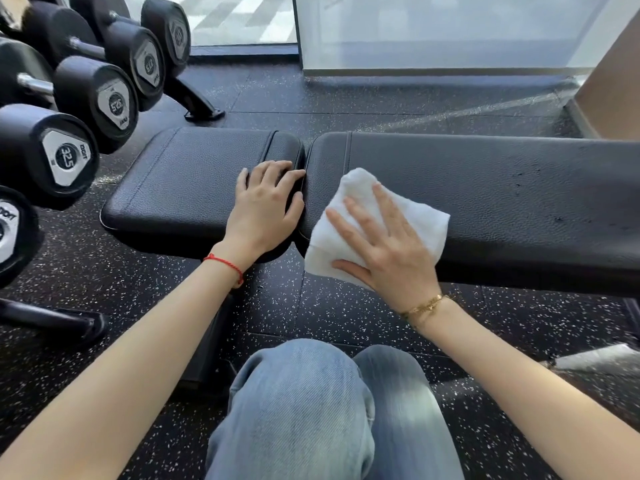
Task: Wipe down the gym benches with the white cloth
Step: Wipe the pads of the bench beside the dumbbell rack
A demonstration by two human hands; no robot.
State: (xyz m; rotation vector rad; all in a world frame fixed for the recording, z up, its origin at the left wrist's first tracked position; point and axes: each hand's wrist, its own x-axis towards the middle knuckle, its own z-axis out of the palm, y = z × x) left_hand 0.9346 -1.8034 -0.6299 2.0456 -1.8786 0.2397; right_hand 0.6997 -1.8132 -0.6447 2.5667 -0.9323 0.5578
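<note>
A black padded gym bench runs across the middle of the view, made of a short seat pad (180, 188) on the left and a long back pad (502, 195) on the right. My left hand (265, 206) rests flat on the right end of the seat pad, fingers spread toward the gap between the pads. A folded white cloth (360, 199) lies on the left end of the back pad and hangs over its near edge. My right hand (384, 244) presses flat on the cloth with straight, spread fingers.
A rack of black dumbbells (65, 157) stands close on the left, its foot (204, 114) behind the seat pad. Speckled rubber floor (346, 98) surrounds the bench. A glass wall (433, 32) stands behind. My knees in blue jeans (311, 410) are in front of the bench.
</note>
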